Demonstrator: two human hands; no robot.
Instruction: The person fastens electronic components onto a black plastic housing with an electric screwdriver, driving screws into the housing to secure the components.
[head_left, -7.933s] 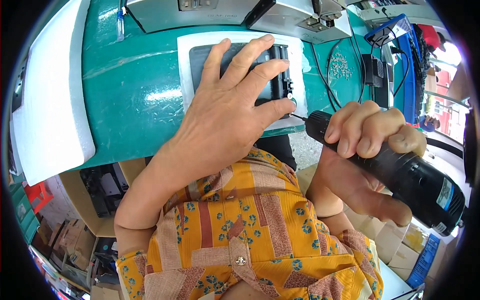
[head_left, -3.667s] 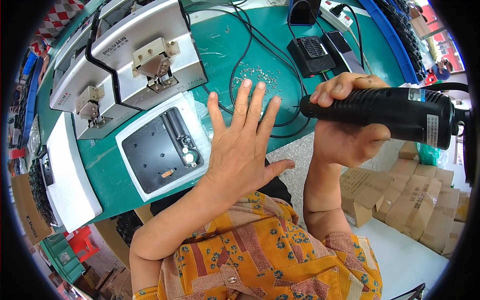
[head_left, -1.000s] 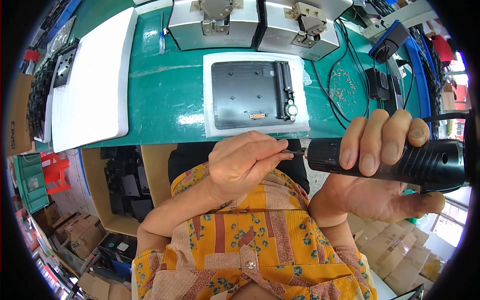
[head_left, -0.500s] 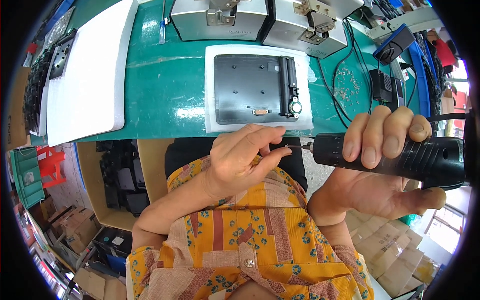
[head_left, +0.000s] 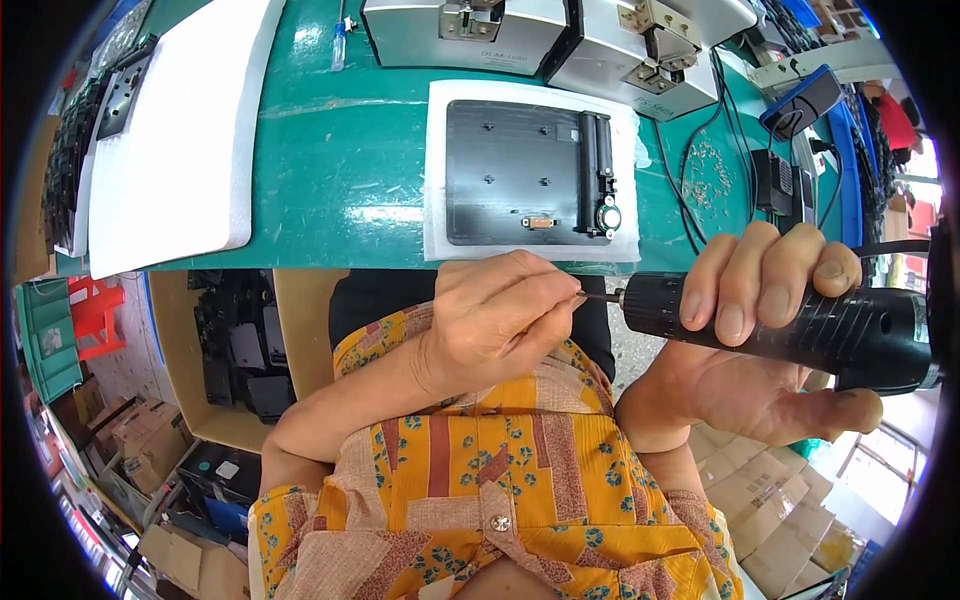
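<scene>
My right hand (head_left: 770,330) is wrapped round a black electric screwdriver (head_left: 660,305), held level with its thin bit pointing left. At the tip of that bit, the thumb and forefinger of my left hand (head_left: 505,315) are pinched together. Whatever small piece they hold, if any, is hidden by the fingertips. Just beyond the hands, a flat black plastic housing (head_left: 510,200) lies on a white foam sheet (head_left: 435,185). Along its right side runs a ribbed tube-like part, with a round silver-rimmed component (head_left: 607,217) near the lower corner.
Two silver machines (head_left: 470,45) stand at the back of the green table (head_left: 335,170). Small loose screws (head_left: 710,175) lie scattered right of the foam, beside black cables. A large white foam board (head_left: 180,140) is at left; a cardboard box (head_left: 300,310) of black parts stands below the table edge.
My left thumb and forefinger have closed together at the bit's tip, where a gap showed before. The screwdriver stays nearly in place. The view has shifted slightly.
</scene>
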